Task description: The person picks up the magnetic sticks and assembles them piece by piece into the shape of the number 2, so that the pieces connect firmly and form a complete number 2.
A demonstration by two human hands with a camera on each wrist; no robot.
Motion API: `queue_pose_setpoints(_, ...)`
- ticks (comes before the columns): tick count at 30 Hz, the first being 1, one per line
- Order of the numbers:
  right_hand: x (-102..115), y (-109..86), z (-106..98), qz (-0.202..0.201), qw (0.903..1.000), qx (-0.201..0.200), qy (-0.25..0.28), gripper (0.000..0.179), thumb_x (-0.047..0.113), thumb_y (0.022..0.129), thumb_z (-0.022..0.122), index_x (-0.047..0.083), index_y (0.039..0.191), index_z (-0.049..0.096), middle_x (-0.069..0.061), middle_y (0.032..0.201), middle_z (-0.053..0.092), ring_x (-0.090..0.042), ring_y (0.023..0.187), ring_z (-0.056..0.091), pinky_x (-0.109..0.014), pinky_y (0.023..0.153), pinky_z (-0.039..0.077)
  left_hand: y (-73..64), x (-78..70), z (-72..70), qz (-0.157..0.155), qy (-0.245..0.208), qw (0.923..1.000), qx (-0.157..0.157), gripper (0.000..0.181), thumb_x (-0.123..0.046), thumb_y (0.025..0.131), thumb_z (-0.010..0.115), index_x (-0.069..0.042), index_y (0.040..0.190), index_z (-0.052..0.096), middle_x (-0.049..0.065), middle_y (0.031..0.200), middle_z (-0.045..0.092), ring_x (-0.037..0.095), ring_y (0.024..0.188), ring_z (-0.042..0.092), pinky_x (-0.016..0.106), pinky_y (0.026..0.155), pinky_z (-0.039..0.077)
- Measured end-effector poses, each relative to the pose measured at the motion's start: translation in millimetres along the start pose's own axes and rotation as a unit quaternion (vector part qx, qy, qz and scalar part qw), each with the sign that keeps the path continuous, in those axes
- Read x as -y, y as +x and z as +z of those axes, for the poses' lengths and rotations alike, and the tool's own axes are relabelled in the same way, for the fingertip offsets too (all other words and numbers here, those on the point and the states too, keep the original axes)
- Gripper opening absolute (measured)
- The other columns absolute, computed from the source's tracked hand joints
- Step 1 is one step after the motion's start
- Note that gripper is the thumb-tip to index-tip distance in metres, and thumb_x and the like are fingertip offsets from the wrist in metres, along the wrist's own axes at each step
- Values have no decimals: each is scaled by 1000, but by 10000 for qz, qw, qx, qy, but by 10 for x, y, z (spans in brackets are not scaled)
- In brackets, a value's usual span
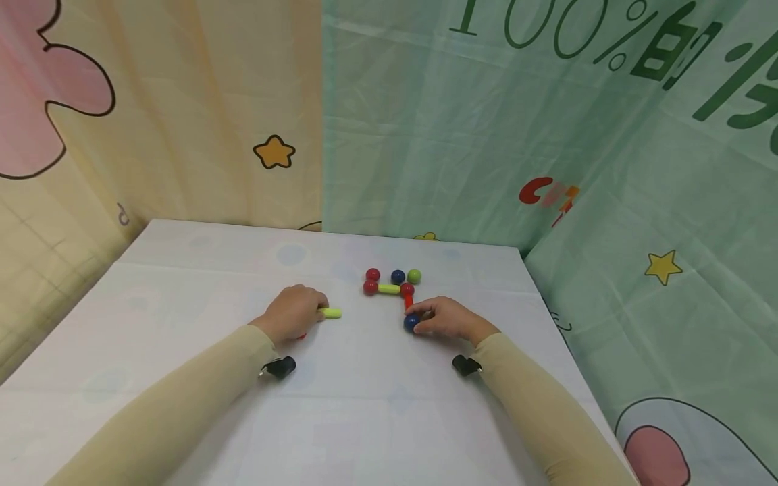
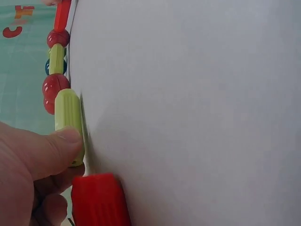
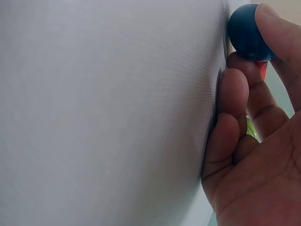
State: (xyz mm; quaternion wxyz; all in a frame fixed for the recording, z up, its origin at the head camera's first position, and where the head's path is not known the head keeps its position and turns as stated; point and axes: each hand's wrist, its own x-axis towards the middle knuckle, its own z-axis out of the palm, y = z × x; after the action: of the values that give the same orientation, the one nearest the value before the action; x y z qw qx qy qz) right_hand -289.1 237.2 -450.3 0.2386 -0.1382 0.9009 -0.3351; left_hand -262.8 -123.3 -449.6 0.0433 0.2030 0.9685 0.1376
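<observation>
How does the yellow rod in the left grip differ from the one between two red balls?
The held rod is pinched in the left grip; the joined rod is untouched. The held rod's right end is bare, while the joined rod meets red balls at both ends. The held rod sits nearer the person than the joined rod. Both are yellow-green.

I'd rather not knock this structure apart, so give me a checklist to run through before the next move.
1. Left grip holds the yellow-green rod: ok, pinched.
2. Right grip holds the blue end ball: ok, thumb on it.
3. That yellow-green rod joined to the structure: not ok, it is apart.
4. Structure's red rod fully seated in the blue end ball: cannot tell, joint partly covered.
5. Other red rod, beside the left grip, unheld: cannot tell.
</observation>
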Motion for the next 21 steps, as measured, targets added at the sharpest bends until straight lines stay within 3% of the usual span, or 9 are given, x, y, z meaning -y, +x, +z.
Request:
queue_pose_setpoints(7,-13,5,1,-14,10000,4,-19,36,22,94,81,30,128,76,-1,128,70,-21,108,58,-29,87,51,107,-170,58,157,-247,9995,-82,20,-19,97,76,-14,116,78,1,107,76,23,97,62,45,97,52)
queue_pose_setpoints(21,-3,1,4,-54,10000,7,-38,36,22,94,81,29,129,76,-2,132,70,-21,114,57,-35,96,52,273,-518,196,318,-708,9969,84,31,-27,98,76,-17,128,76,-1,116,74,19,108,60,39,102,52)
